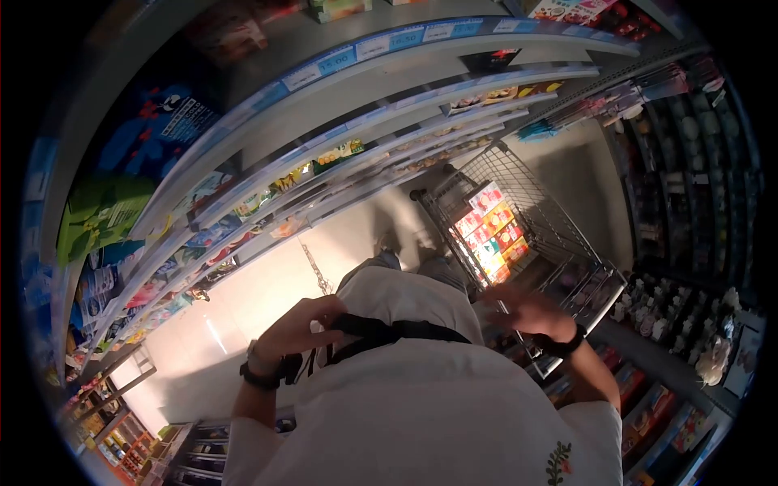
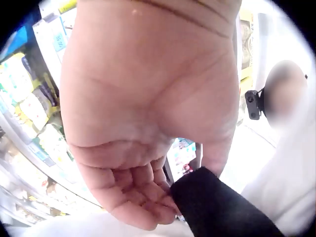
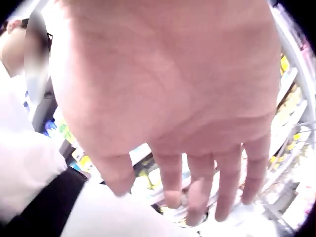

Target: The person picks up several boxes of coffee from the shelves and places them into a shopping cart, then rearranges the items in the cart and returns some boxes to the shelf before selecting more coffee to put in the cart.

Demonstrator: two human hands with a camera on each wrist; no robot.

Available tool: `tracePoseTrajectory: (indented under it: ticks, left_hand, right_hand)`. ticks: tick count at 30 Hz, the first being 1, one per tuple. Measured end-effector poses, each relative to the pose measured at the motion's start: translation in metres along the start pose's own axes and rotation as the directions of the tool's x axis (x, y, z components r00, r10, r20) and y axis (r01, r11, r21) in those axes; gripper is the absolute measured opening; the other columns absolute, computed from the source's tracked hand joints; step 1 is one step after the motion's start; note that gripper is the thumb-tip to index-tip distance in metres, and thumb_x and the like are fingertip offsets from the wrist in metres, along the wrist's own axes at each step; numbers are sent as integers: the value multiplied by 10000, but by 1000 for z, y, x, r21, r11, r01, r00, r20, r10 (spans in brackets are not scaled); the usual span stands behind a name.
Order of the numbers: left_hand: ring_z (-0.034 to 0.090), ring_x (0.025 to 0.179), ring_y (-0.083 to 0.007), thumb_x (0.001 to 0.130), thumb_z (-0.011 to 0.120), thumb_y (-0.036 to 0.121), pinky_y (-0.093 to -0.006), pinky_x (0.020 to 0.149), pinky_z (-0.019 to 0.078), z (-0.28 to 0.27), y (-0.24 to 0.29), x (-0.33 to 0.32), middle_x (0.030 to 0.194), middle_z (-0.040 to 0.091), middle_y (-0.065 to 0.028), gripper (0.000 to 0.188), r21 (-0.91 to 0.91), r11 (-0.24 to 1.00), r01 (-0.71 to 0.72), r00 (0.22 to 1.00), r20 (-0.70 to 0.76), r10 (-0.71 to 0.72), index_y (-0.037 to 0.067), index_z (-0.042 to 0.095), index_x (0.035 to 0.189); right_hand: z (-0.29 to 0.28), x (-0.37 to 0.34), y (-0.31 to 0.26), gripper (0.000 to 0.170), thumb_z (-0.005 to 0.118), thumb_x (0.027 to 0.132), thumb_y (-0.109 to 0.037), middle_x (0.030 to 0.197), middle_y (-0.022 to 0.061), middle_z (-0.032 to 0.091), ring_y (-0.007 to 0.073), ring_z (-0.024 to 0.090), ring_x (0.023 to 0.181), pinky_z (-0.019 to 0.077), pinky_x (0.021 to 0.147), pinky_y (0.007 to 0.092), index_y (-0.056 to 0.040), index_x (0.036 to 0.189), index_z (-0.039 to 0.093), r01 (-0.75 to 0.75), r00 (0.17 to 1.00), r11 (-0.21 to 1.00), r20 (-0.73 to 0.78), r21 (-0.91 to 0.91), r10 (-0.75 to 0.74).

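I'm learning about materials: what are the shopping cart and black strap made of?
The shopping cart looks like shiny grey metal: its thin mesh catches light. The black strap is probably matte fabric: it bends and barely shines, though no weave shows.

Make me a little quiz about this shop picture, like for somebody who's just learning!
1. Which hand holds the black strap?
2. True or false: colourful boxes sit in the cart.
3. Fill in: on the right hand, the fingers are ____ (straight or curled up).

Key: 1. The left hand. 2. True. 3. Straight.
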State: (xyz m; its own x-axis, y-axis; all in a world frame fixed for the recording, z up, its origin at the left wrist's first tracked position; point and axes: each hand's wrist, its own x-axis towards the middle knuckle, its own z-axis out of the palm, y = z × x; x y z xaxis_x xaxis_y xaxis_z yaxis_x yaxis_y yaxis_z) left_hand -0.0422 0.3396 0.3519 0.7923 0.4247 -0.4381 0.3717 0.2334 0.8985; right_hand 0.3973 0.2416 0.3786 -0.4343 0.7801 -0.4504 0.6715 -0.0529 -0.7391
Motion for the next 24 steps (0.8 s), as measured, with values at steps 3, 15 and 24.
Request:
tracePoseTrajectory:
  ticks: [3, 15, 24]
  left_hand:
    - [571, 825, -114, 941, 658, 211, -278, 773, 472, -4, 24, 18, 871, 623, -26, 218, -47, 999, 16, 993, 122, -10, 22, 622, 1044]
    - [384, 571, -28, 1029, 545, 385, -237, 504, 314, 17, 17, 31, 640, 461, 79, 388, -88, 985, 152, 953, 278, -122, 52, 671, 874]
    - [455, 567, -50, 1036, 548, 349, -229, 525, 358, 24, 5, -18, 604, 488, 56, 386, -137, 888, 438, 896, 149, -419, 87, 619, 761]
  right_hand:
    - [20, 55, -34, 345, 707, 923, -265, 985, 114, 667, 232, 671, 881, 538, 777, 324, -68, 1201, 648, 239, 968, 911, -9, 337, -251]
    - [37, 111, -90, 388, 685, 905, -344, 937, 144, 671, 354, 656, 890, 498, 783, 431, -66, 1166, 616, 375, 830, 901, 356, 216, -431]
    - [49, 112, -97, 357, 663, 909, -315, 976, 162, 698, 370, 658, 918, 498, 795, 456, -64, 1159, 620, 377, 820, 892, 358, 250, -447]
